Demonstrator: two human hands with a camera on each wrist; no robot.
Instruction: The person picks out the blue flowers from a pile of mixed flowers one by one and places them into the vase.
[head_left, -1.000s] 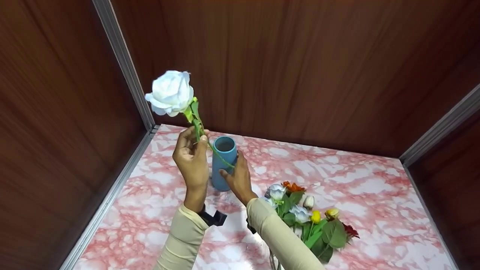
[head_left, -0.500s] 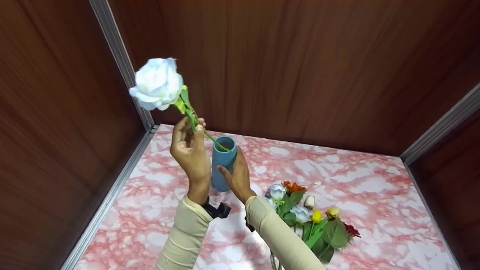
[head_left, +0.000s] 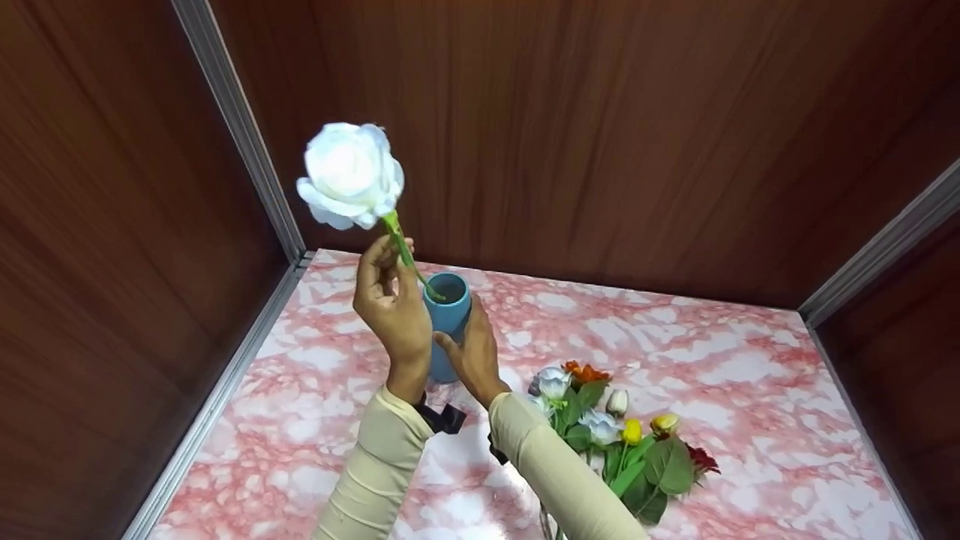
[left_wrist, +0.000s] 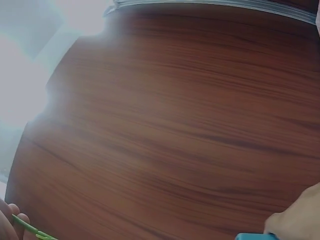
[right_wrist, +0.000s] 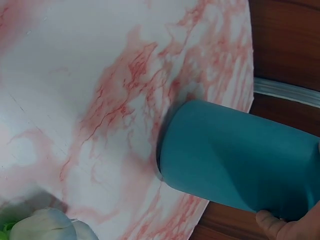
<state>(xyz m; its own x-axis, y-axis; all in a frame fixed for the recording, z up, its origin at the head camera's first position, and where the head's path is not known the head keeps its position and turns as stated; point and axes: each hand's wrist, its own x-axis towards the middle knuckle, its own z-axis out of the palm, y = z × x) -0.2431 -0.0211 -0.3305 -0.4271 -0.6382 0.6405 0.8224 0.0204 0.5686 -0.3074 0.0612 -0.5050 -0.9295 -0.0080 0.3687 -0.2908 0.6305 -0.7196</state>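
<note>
My left hand (head_left: 390,304) pinches the green stem of a white rose (head_left: 349,176), whose bloom rises above the fingers and leans left. The stem's lower end lies inside the mouth of a blue vase (head_left: 448,322); how deep it reaches I cannot tell. With thumb and fingers around the vase's right side, my right hand (head_left: 476,352) holds it upright on the table. In the right wrist view the vase (right_wrist: 230,155) fills the right half, with the thumb at its lower edge. Only fingertips (left_wrist: 12,220) and a bit of stem (left_wrist: 32,230) show in the left wrist view.
On the pink-and-white marbled table (head_left: 300,450), several flowers (head_left: 600,427) in white, orange, yellow and dark red lie at the right, partly behind my right sleeve. Brown wood-grain panels (head_left: 562,150) stand around the table, with metal strips (head_left: 240,127) at the corners.
My left hand has raised the rose and brought its stem end from in front of the vase into its mouth; the bloom then swung back right. The right hand stays on the vase.
</note>
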